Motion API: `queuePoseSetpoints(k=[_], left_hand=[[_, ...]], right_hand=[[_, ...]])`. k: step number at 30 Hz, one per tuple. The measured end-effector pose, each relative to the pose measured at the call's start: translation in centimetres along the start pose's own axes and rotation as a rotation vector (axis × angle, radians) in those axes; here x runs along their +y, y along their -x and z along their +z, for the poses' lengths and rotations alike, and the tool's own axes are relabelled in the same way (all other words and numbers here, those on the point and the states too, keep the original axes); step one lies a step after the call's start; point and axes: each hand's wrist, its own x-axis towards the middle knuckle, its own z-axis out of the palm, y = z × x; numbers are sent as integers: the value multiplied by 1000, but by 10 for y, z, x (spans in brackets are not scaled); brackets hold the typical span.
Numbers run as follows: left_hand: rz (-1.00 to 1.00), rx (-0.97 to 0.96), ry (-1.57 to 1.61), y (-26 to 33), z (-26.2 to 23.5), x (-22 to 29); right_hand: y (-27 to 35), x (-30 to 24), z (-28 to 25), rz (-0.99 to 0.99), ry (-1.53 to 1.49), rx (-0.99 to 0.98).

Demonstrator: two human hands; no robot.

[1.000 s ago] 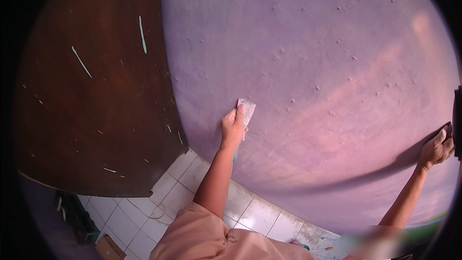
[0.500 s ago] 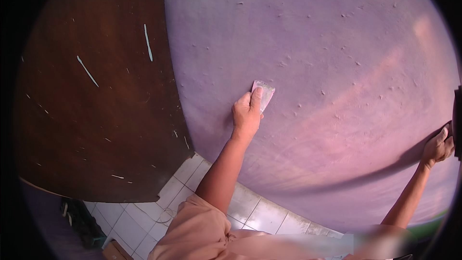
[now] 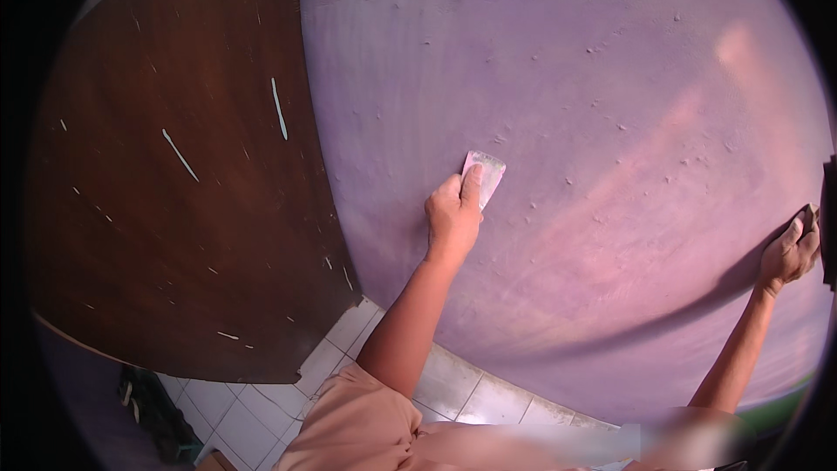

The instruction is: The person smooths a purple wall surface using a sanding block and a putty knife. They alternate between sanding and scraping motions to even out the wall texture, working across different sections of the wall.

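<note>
My left hand [image 3: 455, 220] is closed around a flat, pale scraper [image 3: 485, 178], its thumb pressed on the blade's face. The blade's wide end points up, close against a purple wall [image 3: 523, 270]; whether its edge touches cannot be told. Small raised bumps dot the paint above and to the right of the blade. Far to the right, my right hand [image 3: 789, 251] is at the wall with its fingers curled round a thin, dark-edged piece [image 3: 811, 212]. Most of that piece is hidden by the fingers and the view's dark rim.
A dark brown wooden panel [image 3: 183, 235] with pale paint streaks stands at the left, against the wall's edge. White floor tiles [image 3: 449, 379] lie below. Dark items [image 3: 153, 406] sit on the floor at lower left. A green band [image 3: 776, 414] shows at lower right.
The view has shifted, so the panel and the wall's bumps sit lower in the picture. Against the wall, the left hand with the scraper has slid upward. The right hand has risen a little too.
</note>
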Motion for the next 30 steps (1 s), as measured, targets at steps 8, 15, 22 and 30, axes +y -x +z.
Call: queuePoseSetpoints(k=[8,15,22,30], left_hand=[[123,-11,-28,-18,6,56],[76,-9,-76,-3,12,44],[233,-145,26,-6,36,130],[443,95,-166,57,12,57]], right_hand=[[0,-16,1,-17,-21,21],[-7,-30,-7,-44,-2,62],[-8,-52,-9,-31,-19,69],[-12,-59,-11,-21,-33,106]])
